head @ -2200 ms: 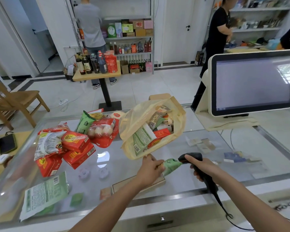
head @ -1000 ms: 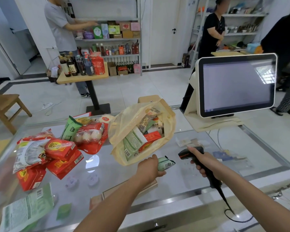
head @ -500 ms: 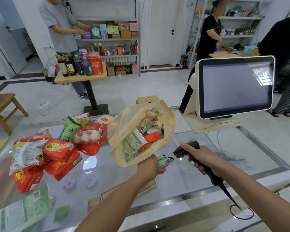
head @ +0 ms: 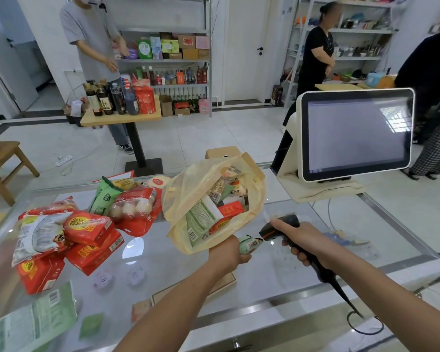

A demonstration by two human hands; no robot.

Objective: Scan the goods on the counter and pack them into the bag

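My left hand point(head: 228, 252) grips a small green packet point(head: 249, 244) just below the mouth of the yellow plastic bag point(head: 186, 196), which lies open on the glass counter point(head: 277, 275) with several packets inside. My right hand point(head: 302, 237) holds the black barcode scanner point(head: 277, 226), its head almost touching the packet's barcode end. Left of the bag lie red boxes point(head: 92, 240), a red bag of white balls point(head: 135, 207), a green snack pack point(head: 103, 196) and a silver-and-red pouch point(head: 40, 235). A green-and-white packet point(head: 33, 323) lies at the near left.
A checkout screen point(head: 356, 134) stands on its stand at the right rear of the counter. The scanner's cable point(head: 361, 321) loops over the near right edge. Beyond the counter are a small table with bottles point(head: 120, 115), a wooden chair point(head: 3, 158), shelves and three people.
The scanner head has come closer to the green packet, from a small gap to nearly touching. My left hand has kept its grip on the packet by the bag mouth. The view shifted slightly.
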